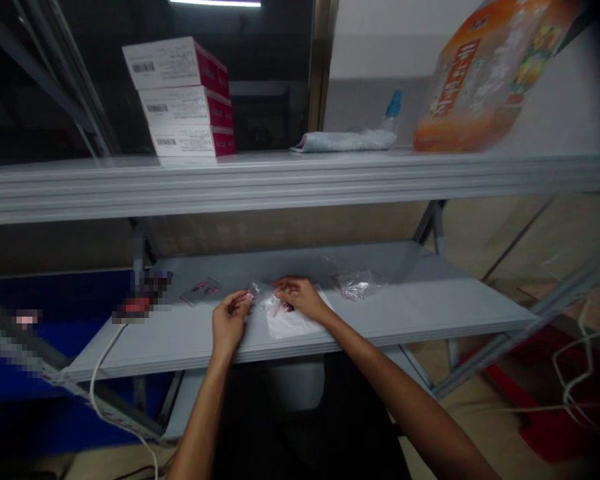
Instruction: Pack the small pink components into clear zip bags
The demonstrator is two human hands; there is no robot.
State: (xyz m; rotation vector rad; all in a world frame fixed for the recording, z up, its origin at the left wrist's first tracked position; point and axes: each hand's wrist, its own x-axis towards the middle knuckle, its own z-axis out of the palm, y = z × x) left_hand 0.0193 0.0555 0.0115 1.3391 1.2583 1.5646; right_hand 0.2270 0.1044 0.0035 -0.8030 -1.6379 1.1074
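Both of my hands rest on a grey lower shelf [410, 313]. My left hand [229, 322] pinches the left end of a small clear plastic bag [266, 301]. My right hand [300, 297] has its fingers closed on the same bag from the right. Small pink pieces show inside the bag. Under my right hand lies a white sheet or flat bag [290, 325]. Another small bag with pink pieces [201, 290] lies to the left of my hands.
A crumpled clear bag [356, 284] lies to the right. The upper shelf [260, 183] carries three stacked white-and-red boxes [183, 100], a folded cloth [343, 141] and an orange package [485, 73]. A white cable [100, 380] hangs off the shelf's left edge.
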